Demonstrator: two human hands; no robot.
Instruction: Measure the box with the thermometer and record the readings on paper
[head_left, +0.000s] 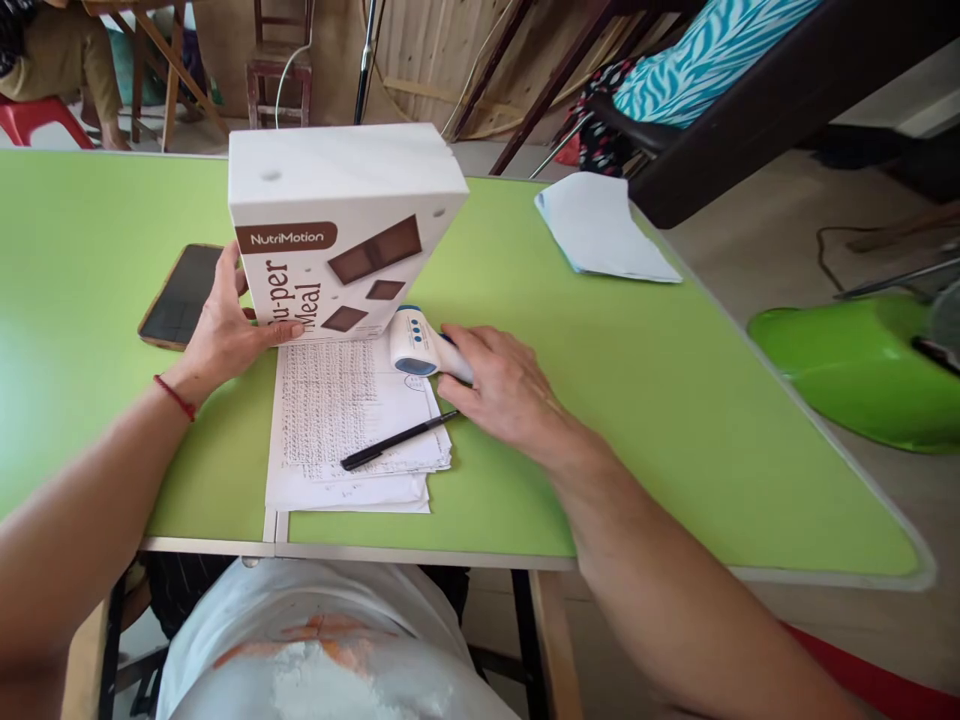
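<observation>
Partly, left hand (225, 325) hides box (341, 225) lettering.

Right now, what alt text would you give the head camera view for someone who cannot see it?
A person's left hand steadies an upright white NutriMotion box on a green table while the right hand rests on a white and blue handheld device. A black pen lies on printed papers; a dark phone lies left of the box.
</observation>
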